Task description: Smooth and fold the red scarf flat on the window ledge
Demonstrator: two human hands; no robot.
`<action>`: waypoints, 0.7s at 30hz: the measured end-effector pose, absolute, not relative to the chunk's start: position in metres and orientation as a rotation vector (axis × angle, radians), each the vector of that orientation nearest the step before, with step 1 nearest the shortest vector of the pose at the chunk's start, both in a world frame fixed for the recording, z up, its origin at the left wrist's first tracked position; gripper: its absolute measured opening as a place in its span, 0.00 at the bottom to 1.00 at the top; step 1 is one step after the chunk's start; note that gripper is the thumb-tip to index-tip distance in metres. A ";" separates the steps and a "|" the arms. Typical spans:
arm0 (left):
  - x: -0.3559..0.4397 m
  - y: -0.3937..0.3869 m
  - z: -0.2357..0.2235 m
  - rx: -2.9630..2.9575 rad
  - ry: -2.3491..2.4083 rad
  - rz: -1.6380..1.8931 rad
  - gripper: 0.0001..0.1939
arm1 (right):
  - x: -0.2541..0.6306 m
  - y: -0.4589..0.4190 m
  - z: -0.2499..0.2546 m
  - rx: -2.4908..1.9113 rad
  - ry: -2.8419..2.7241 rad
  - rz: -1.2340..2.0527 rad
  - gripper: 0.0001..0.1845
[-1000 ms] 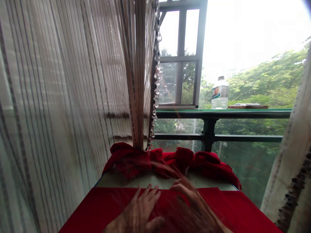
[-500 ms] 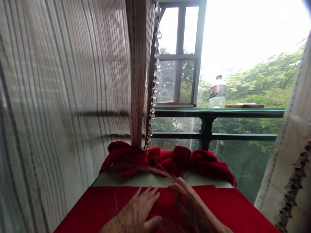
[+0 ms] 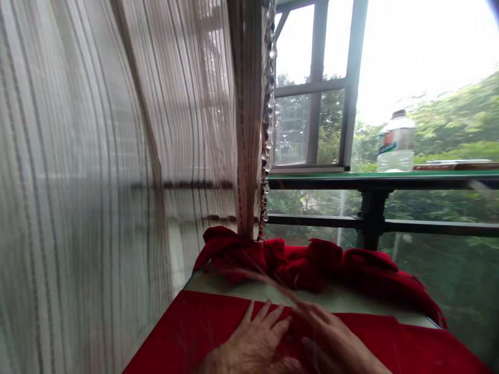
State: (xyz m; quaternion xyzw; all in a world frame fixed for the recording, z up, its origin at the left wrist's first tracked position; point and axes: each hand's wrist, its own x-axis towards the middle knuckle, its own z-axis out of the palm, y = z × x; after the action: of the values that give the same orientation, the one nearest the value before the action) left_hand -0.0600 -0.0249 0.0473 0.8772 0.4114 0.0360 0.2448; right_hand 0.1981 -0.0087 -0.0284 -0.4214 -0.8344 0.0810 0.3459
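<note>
A smooth red cloth [image 3: 195, 322] covers the near part of the surface in front of me. My left hand [image 3: 253, 337] lies palm down on it, fingers spread, with nothing in it. Just to the right, my right hand [image 3: 331, 332] is over the cloth near its far edge, its fingers bent and partly blurred. A long thin reddish-brown streak [image 3: 273, 283] runs from its fingertips up to the left; its kind is too smeared to make out. Beyond a pale strip of bare surface [image 3: 351, 300] lies a bunched red cloth [image 3: 288, 265].
Striped sheer curtains [image 3: 187, 114] hang on the left, with a string of clear beads [image 3: 268, 114] along their edge. Ahead are a dark railing [image 3: 312, 183], an open window sash [image 3: 312, 93], a plastic bottle [image 3: 395, 145] and a flat brown object [image 3: 452, 165] on the ledge.
The view has turned left, so the bottle, window and cloths sit farther right. My left hand stays flat on the cloth; my right hand stays beside it, the thin streak still at its fingers.
</note>
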 end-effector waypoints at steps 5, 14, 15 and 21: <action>-0.061 -0.019 0.038 2.365 1.127 0.106 0.45 | 0.196 -0.003 -0.039 -1.271 -2.324 0.292 0.31; -0.051 -0.031 0.051 2.162 1.717 -0.076 0.53 | 0.190 -0.002 -0.030 -1.378 -2.398 0.397 0.32; -0.054 -0.032 0.055 2.137 1.781 -0.096 0.53 | 0.190 -0.002 -0.030 -1.366 -2.386 0.402 0.32; -0.082 -0.030 0.059 2.125 1.933 0.008 0.49 | 0.193 0.000 -0.044 -1.278 -2.300 0.369 0.30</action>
State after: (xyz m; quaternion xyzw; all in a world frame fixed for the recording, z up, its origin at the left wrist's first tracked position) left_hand -0.0818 -0.0297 0.0586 0.7331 0.6668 0.0027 0.1340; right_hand 0.1933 0.0003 -0.0441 -0.4671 -0.8403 0.1348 0.2400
